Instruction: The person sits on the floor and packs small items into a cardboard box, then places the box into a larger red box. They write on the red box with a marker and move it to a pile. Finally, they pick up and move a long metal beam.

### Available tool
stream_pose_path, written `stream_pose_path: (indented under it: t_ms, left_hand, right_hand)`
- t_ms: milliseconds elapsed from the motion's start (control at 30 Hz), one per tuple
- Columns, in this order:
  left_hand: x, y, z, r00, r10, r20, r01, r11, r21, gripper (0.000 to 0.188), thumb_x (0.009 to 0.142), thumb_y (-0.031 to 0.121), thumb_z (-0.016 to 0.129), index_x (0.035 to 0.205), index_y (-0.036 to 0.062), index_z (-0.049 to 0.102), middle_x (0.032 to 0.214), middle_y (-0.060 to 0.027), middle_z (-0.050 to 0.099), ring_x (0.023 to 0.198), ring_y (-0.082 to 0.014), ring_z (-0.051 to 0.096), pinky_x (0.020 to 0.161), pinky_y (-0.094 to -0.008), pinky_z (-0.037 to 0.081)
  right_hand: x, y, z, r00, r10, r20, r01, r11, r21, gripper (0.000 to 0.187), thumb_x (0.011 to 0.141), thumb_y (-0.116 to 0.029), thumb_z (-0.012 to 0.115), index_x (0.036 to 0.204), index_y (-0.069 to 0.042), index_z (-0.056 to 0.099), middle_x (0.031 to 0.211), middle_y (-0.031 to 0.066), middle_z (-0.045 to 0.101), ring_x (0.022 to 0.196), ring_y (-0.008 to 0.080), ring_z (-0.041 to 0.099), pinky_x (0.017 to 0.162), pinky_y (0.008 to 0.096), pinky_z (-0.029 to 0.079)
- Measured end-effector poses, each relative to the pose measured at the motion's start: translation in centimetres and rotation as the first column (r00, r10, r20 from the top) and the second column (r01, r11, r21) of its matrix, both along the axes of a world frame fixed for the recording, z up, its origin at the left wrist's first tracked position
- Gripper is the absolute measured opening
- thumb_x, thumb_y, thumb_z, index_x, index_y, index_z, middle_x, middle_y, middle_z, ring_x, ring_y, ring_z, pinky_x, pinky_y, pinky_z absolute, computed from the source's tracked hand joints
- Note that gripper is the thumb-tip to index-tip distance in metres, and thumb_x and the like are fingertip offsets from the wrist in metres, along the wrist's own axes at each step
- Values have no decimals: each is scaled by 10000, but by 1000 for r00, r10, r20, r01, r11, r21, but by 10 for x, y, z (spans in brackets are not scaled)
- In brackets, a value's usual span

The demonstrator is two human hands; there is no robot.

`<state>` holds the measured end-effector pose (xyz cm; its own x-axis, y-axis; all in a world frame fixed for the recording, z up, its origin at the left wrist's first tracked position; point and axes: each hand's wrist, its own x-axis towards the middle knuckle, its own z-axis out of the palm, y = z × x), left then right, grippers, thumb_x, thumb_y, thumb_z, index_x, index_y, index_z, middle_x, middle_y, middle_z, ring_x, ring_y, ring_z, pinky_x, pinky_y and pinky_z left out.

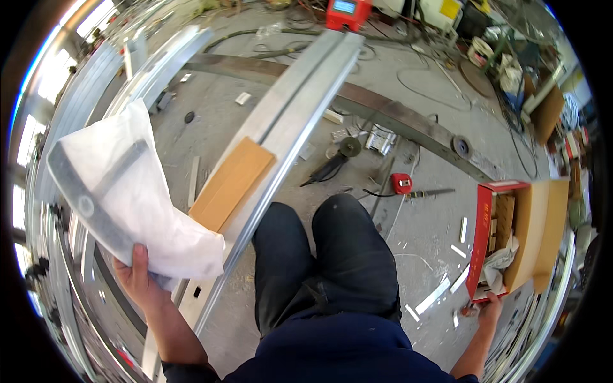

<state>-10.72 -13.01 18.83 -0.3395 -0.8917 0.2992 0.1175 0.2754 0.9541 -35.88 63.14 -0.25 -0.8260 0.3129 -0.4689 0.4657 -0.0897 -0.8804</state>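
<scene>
Gripped in my left hand is a grey metal piece, a long flat bar with a side arm, partly covered by white wrapping. Thumb and fingers close round its lower end, over the metal profile's left side. At the far right, my right hand holds the lower edge of an open red cardboard box. Inside the box are brown cardboard inserts and crumpled pale wrapping. A flat brown cardboard box lies on the long silver profile beside my legs.
An angle grinder, a red tape measure and white offcuts lie on the floor. A rusty steel beam crosses ahead. Stacked metal profiles stand at left. A red device with a screen sits at the profile's far end.
</scene>
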Motion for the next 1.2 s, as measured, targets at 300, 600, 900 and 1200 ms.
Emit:
stream_pose_path:
  t_ms: [300, 600, 900, 1200]
  left_hand:
    - [148, 17, -7, 862, 423, -279, -390, 906, 165, 389, 920, 103, 676, 1265, -19, 543, 1161, -134, 657, 1016, -235, 657, 896, -364, 532]
    - [292, 110, -5, 450, 824, -343, -794, 545, 267, 482, 947, 136, 657, 1351, -49, 469, 1247, -170, 607, 1083, -270, 632, 921, -419, 534]
    - [348, 253, 16, 38, 971, -238, -956, 105, 276, 545, 947, 154, 648, 1404, -41, 427, 1333, -195, 547, 1183, -305, 574, 1015, -442, 473]
    - [327, 300, -16, 152, 970, -189, -968, 185, 172, 517, 914, 84, 663, 1370, -37, 451, 1282, -177, 581, 1103, -267, 616, 970, -417, 508]
  right_hand:
    - [-75, -298, 168, 673, 707, -215, -722, 692, 16, 634, 685, 15, 538, 1319, 29, 532, 1200, 117, 641, 1081, 273, 630, 979, 371, 480]
    - [16, -616, 184, -305, 948, -93, -950, -310, -46, 365, 760, -17, 660, 1122, 26, 645, 944, 112, 670, 758, 225, 675, 616, 330, 567]
    - [180, -766, 138, -708, 706, 36, -705, -701, -107, 250, 787, -25, 647, 1029, 39, 635, 836, 173, 684, 653, 284, 694, 532, 422, 585]
    - [193, -828, 144, -833, 469, 294, -406, -878, 252, 174, 768, -31, 637, 864, 112, 661, 792, 214, 696, 654, 311, 713, 589, 429, 609]
